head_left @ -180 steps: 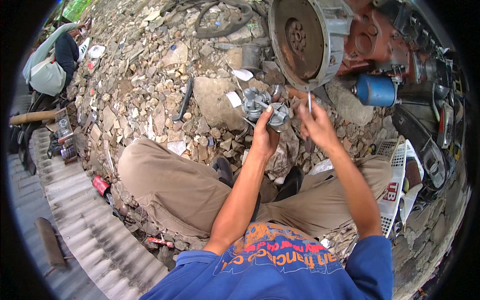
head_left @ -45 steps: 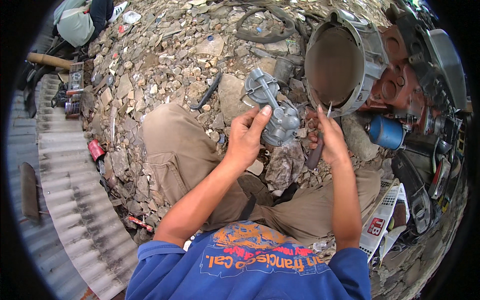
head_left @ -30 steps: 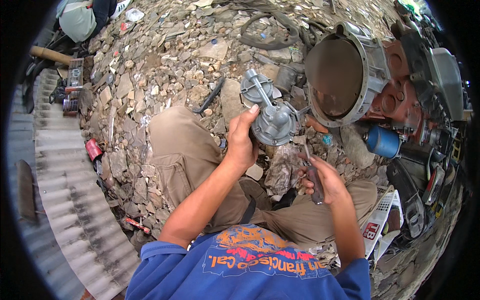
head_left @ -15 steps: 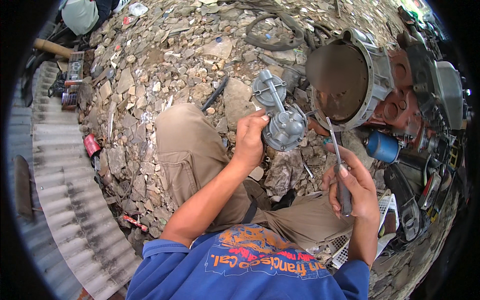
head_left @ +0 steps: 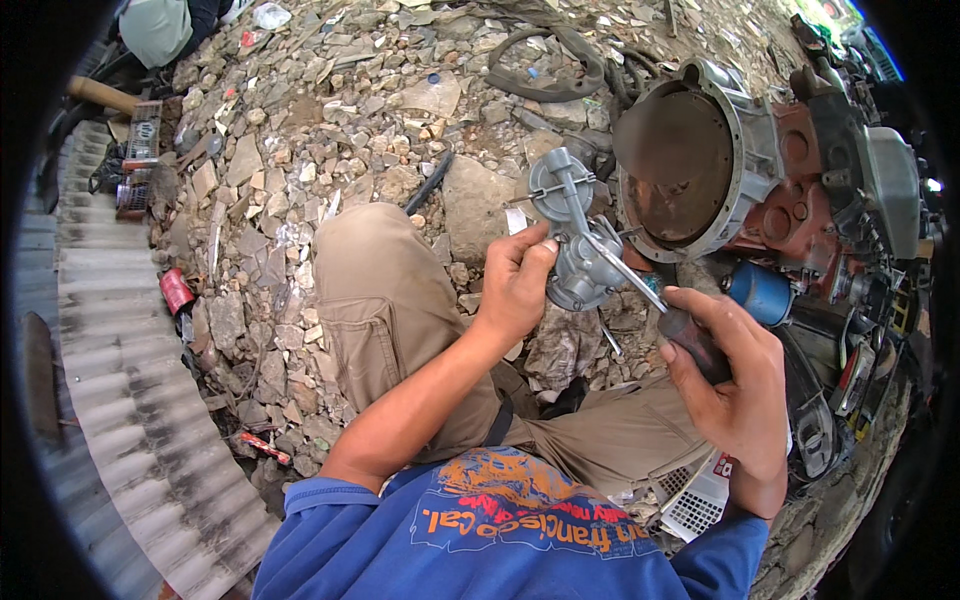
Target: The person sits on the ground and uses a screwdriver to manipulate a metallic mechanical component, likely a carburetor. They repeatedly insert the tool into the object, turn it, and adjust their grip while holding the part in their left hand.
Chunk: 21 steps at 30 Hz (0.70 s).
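Observation:
My left hand (head_left: 518, 275) is closed on the edge of a grey cast-metal part (head_left: 585, 272), which has two round housings joined by a straight tube. The part is held up in front of my knees, over the rubble. In my right hand (head_left: 735, 375) is a screwdriver (head_left: 690, 338), its dark handle wrapped by my fingers. Its metal shaft slants up and left across the part, with the tip near the tube between the housings. I cannot tell exactly which spot the tip touches.
At right sits a large engine block (head_left: 795, 180) with a round open housing (head_left: 690, 180) and a blue cylindrical filter (head_left: 760, 293). A corrugated sheet (head_left: 130, 350) lies along the left. Stony rubble (head_left: 350, 120) covers the ground, with a black hose loop (head_left: 548, 95) at the back.
My right hand has turned the screwdriver from near upright to slanting left, bringing its shaft onto the part. My left hand has shifted slightly right with the part, which has tilted a little.

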Tool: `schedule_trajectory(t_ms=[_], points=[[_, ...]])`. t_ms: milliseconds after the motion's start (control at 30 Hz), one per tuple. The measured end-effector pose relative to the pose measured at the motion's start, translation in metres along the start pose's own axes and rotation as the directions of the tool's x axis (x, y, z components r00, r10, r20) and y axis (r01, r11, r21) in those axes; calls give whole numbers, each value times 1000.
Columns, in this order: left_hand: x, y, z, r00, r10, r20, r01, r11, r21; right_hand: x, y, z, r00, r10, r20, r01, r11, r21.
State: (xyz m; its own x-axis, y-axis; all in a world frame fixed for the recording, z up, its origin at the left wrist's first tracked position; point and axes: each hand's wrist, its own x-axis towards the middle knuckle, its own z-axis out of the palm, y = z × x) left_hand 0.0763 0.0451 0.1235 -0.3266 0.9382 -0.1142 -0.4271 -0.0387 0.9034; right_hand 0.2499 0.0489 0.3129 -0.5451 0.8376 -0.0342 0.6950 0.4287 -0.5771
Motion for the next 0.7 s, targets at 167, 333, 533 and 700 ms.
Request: schedule_trajectory(t_ms=[167, 333, 533, 700], points=[[0, 13, 0, 983, 44, 178, -68, 989, 133, 6, -16, -16, 997, -75, -9, 71, 971, -227], [-1, 14, -1, 968, 64, 243, -106, 981, 163, 6, -20, -21, 999, -44, 26, 50, 960, -277], [-3, 23, 3, 965, 75, 252, -118, 980, 161, 4, -22, -24, 1000, 2, 29, 5, 976, -218], [-4, 28, 1, 956, 67, 284, -134, 965, 224, 4, -23, -27, 999, 19, 50, -9, 981, -195]])
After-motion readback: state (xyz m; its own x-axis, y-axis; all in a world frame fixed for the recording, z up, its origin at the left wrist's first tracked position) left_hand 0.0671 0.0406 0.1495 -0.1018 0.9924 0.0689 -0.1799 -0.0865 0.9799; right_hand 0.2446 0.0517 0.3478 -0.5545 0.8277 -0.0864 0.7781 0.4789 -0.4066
